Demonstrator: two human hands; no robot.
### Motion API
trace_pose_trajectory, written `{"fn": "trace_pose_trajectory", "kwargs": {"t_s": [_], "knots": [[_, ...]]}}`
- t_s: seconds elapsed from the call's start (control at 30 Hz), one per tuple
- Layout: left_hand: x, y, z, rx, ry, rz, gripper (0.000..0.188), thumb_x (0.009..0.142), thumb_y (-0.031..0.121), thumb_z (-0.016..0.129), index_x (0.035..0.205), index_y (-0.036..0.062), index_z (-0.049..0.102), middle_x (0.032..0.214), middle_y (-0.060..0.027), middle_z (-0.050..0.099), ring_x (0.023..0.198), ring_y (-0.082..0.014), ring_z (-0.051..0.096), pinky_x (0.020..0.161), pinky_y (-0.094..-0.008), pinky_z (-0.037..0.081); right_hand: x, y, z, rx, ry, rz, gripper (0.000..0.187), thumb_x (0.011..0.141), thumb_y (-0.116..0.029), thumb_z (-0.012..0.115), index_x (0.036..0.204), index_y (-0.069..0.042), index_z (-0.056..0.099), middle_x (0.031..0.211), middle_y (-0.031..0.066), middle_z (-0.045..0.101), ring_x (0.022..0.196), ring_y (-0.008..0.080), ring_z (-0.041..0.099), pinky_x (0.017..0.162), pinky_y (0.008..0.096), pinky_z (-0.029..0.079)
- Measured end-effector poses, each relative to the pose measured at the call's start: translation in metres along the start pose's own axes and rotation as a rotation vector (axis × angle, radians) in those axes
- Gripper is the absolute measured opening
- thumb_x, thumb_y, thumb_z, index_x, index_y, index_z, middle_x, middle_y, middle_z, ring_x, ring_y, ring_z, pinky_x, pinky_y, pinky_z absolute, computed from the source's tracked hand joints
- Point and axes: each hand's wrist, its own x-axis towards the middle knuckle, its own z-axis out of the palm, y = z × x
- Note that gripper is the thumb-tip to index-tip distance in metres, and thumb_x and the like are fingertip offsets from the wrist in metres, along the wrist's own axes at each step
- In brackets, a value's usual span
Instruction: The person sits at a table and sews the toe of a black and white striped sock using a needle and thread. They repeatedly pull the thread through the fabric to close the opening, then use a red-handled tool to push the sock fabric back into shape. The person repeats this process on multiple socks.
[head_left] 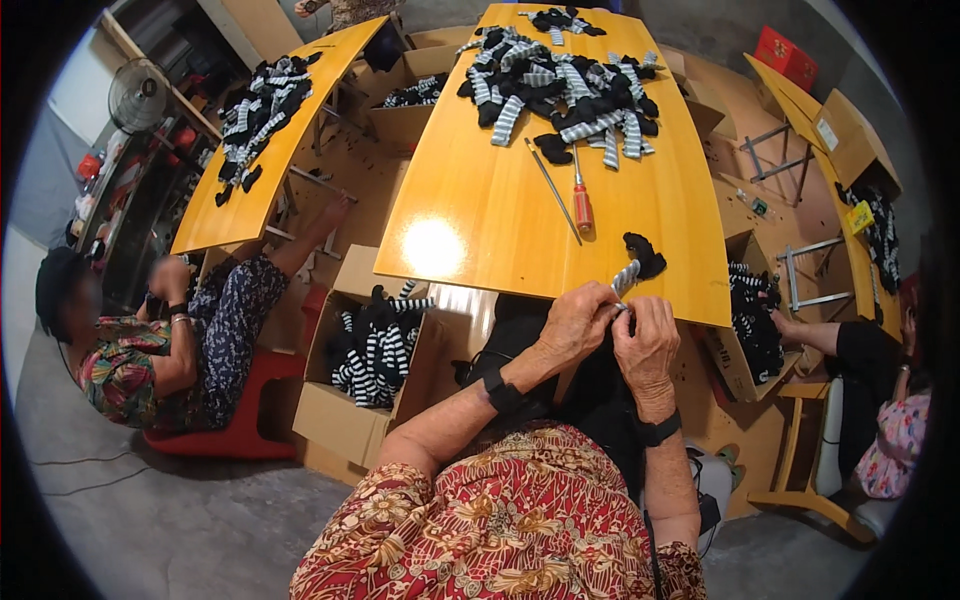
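Observation:
At the near edge of the yellow table [480,225], my left hand [578,325] and my right hand [648,343] are pinched close together on a striped fabric tube [626,276]. The tube is grey and white, and its plump black end [648,256] rests on the tabletop. My fingers cover the tube's near end. Farther up the table lie a screwdriver [583,205] with a red handle and a thin dark rod [555,193], both apart from my hands. Beyond them spreads a heap of similar black and striped fabric pieces [570,85].
Open cardboard boxes [345,425] of black-and-white striped pieces [378,350] stand beside the table on both sides. A person [140,345] sits on a red chair [235,420] at left, another person [895,440] at right. The left table [215,215] holds another heap [262,115].

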Motion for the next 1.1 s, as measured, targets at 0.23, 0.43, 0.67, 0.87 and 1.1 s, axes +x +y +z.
{"fn": "trace_pose_trajectory", "kwargs": {"t_s": [0.23, 0.43, 0.67, 0.87, 1.1], "knots": [[-0.003, 0.003, 0.003, -0.094, -0.037, -0.201, 0.008, 0.089, 0.006, 0.058, 0.090, -0.0018, 0.058, 0.070, -0.0149, 0.063, 0.063, -0.0231, 0.065, 0.059, -0.0328, 0.051, -0.006, 0.004, 0.005, 0.570, -0.096, 0.425, 0.004, 0.083, -0.003, 0.062, 0.083, 0.001, 0.059, 0.071, 0.0056, 0.052, 0.061, 0.0158, 0.050, 0.051, 0.0317, 0.041], [-0.005, -0.008, 0.017, -0.277, -0.033, -0.260, 0.005, 0.092, 0.000, 0.053, 0.090, -0.0024, 0.057, 0.073, -0.0080, 0.062, 0.062, -0.0127, 0.062, 0.056, -0.0269, 0.051, -0.015, 0.023, 0.003, 1.725, -0.275, 1.096, 0.007, 0.090, -0.007, 0.058, 0.091, 0.000, 0.058, 0.073, -0.0015, 0.051, 0.061, 0.0039, 0.046, 0.047, 0.0167, 0.032], [-0.004, -0.014, 0.015, -0.835, 0.028, -0.443, 0.006, 0.092, 0.009, 0.061, 0.095, 0.0046, 0.059, 0.084, -0.0008, 0.061, 0.069, -0.0063, 0.053, 0.064, -0.0208, 0.044, -0.006, 0.013, 0.006, 1.021, -0.217, 0.790, 0.009, 0.087, -0.008, 0.060, 0.084, -0.001, 0.060, 0.068, -0.0026, 0.052, 0.062, 0.0047, 0.048, 0.053, 0.0204, 0.040], [0.000, -0.016, 0.011, -1.263, -0.065, -0.597, 0.012, 0.091, 0.011, 0.064, 0.100, 0.0078, 0.057, 0.086, 0.0017, 0.061, 0.066, -0.0024, 0.049, 0.055, -0.0152, 0.040, -0.005, 0.012, 0.011, 0.726, -0.117, 0.637, 0.008, 0.086, -0.007, 0.061, 0.083, 0.001, 0.061, 0.068, -0.0010, 0.056, 0.063, 0.0059, 0.050, 0.059, 0.0237, 0.044], [0.010, -0.001, 0.003, -1.105, -0.149, -0.603, 0.016, 0.089, 0.009, 0.065, 0.103, 0.0048, 0.059, 0.084, 0.0003, 0.060, 0.064, -0.0042, 0.051, 0.057, -0.0172, 0.042, 0.000, 0.015, 0.007, 1.121, -0.061, 0.915, 0.005, 0.088, -0.008, 0.061, 0.089, -0.002, 0.062, 0.075, -0.0035, 0.057, 0.066, 0.0044, 0.048, 0.058, 0.0198, 0.040]]}}
